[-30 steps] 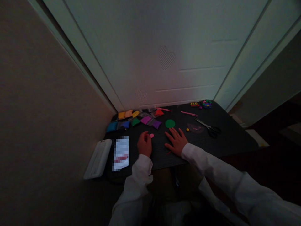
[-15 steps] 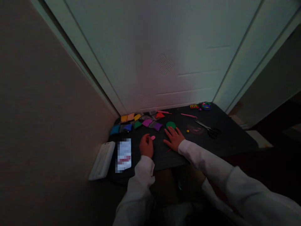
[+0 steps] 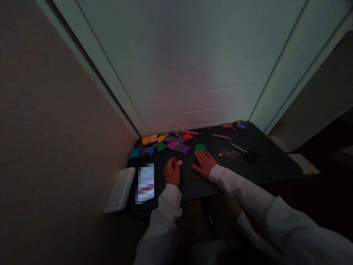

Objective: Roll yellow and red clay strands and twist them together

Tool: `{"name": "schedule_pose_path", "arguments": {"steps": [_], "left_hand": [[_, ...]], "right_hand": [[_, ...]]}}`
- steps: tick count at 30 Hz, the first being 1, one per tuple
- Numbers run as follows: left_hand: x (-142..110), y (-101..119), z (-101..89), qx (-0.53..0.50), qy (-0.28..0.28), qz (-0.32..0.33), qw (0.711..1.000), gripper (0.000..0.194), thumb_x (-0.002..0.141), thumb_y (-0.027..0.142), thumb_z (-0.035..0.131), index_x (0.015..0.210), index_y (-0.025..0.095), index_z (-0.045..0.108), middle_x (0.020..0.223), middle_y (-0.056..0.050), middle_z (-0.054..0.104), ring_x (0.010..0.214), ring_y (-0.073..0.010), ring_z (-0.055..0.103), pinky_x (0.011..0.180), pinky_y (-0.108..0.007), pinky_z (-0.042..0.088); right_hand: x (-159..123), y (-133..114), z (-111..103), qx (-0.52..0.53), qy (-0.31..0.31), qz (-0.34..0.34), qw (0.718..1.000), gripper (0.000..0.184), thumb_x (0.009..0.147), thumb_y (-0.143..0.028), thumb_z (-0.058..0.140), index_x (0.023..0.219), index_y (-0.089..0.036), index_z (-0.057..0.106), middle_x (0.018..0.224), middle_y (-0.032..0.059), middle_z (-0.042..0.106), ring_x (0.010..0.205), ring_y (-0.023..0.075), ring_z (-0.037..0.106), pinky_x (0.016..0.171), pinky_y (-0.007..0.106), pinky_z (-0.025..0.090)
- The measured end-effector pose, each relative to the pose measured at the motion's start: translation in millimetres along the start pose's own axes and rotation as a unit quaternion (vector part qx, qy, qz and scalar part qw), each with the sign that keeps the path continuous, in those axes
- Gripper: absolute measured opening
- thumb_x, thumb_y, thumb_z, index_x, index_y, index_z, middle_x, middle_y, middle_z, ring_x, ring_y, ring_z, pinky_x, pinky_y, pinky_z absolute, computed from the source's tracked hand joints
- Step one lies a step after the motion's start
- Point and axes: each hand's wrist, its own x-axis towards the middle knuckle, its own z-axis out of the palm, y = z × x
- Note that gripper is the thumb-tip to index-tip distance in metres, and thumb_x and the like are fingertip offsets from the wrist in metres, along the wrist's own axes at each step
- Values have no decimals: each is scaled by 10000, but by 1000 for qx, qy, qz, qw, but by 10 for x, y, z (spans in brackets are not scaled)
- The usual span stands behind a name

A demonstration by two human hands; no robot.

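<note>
My left hand (image 3: 172, 172) is curled above the near part of the dark table (image 3: 190, 189). A small round, flat pink clay piece (image 3: 179, 162) shows at its fingertips, apparently pinched there. To the right, my right hand (image 3: 204, 163) lies palm down with its fingers stretched out. Under its thumb side, a thin red clay strand (image 3: 197, 176) sticks out on the tabletop. Just beyond the right fingertips is a green disc (image 3: 200, 147), its near edge partly covered by them. What lies beneath the right palm is hidden.
Colourful clay packets (image 3: 173, 145) line the back left. A lit phone (image 3: 145, 182) and a white device (image 3: 120, 189) stand left. Rightward lie a yellow ball (image 3: 220, 155), clear plastic piece (image 3: 230, 152), scissors (image 3: 245, 152), pink tool (image 3: 221, 136) and decorated clay pieces (image 3: 242, 125).
The right hand has shifted slightly, its fingers now closer together, and more of the green disc shows. The left hand stays curled beside the pink piece.
</note>
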Motion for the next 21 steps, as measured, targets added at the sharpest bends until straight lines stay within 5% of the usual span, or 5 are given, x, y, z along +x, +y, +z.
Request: {"name": "schedule_pose_path", "arguments": {"steps": [4, 14, 21], "left_hand": [[-3, -7, 1, 1, 2, -1, 1000, 258, 732, 249, 419, 967, 193, 508, 844, -40, 585, 770, -147, 554, 695, -295, 439], [-4, 37, -10, -12, -5, -11, 1000, 252, 733, 250, 416, 956, 189, 516, 831, -39, 583, 755, -146, 554, 698, -299, 440], [-7, 31, -10, 2, -1, -9, 1000, 249, 737, 263, 415, 953, 192, 516, 842, -39, 584, 762, -148, 552, 699, -300, 440]], "right_hand": [[37, -6, 12, -2, 10, 8, 1000, 669, 779, -572, 140, 1291, -148, 210, 1351, 67, 223, 1241, 188, 154, 995, 380, 111], [-506, 9, -77, 6, -15, -25, 1000, 673, 783, -560, 176, 1295, -123, 197, 1349, 84, 220, 1236, 189, 175, 996, 367, 136], [-190, 3, -10, 6, -8, -15, 1000, 686, 779, -571, 144, 1289, -117, 214, 1345, 83, 233, 1237, 191, 168, 997, 375, 122]]}}
